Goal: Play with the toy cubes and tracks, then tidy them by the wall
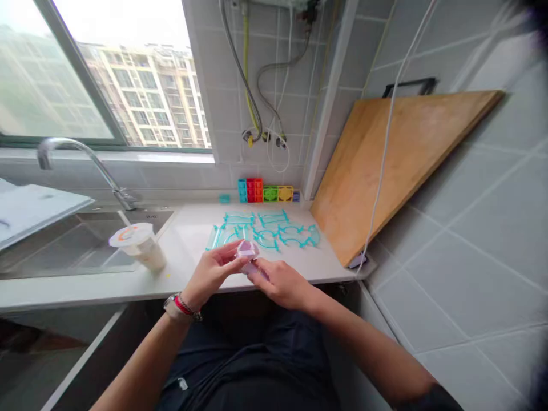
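Observation:
Both hands meet over the front edge of the white counter (188, 251). Between them is a small pale purple plastic piece (248, 249) with a hollow upper end; its lower part is covered by fingers. My left hand (214, 268) pinches it from the left, with fingertips along its upper side. From the right, my right hand (278, 279) wraps its fingers round the lower part. Just behind the hands lie several clear plastic track pieces with turquoise edges (268, 233), some straight and some curved.
Coloured toy blocks (254, 190) stand in a row at the wall. A lidded drink cup (139, 246) with a straw is at the left, by the sink (92, 242) and its faucet (85, 151). A large wooden board (398, 165) leans at the right, with a white cable (387, 131) hanging before it.

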